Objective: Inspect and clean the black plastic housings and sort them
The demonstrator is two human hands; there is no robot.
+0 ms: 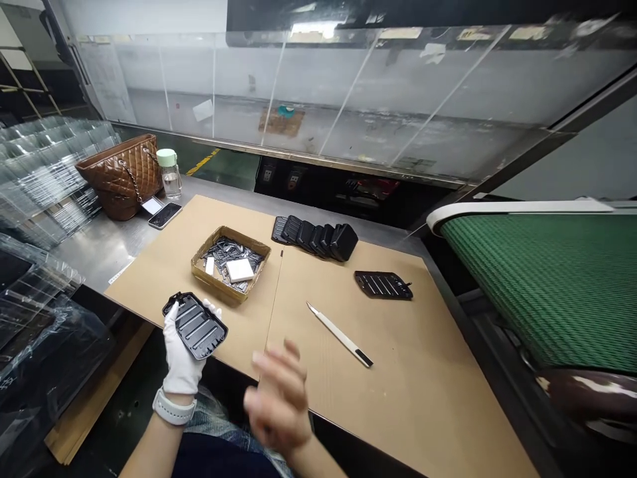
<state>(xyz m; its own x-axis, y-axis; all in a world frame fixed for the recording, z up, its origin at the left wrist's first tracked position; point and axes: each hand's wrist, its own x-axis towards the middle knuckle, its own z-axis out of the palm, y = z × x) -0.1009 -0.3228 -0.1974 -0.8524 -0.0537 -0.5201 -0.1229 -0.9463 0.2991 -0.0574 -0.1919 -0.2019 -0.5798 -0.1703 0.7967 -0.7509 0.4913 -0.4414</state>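
My left hand (182, 362), in a white glove, is closed around a black plastic cover (195, 326) with its ribbed inside facing up. The cover is tilted over the table's near edge. My bare right hand (279, 398) is raised just off the near edge, blurred by motion. Its fingers are loosely bent and apart, and nothing shows in them. To its right a white-handled craft knife (341, 334) lies on the cardboard. Ahead of my left hand stands a shallow cardboard box (219, 289) holding many small dark strips (226, 252) and white blocks (239, 270).
A leaning row of black covers (313, 237) lies at the back, and another black cover (383, 285) at the right. A phone (165, 216), bottle (170, 179) and brown bag (122, 176) stand back left. A green conveyor belt (552, 279) runs along the right.
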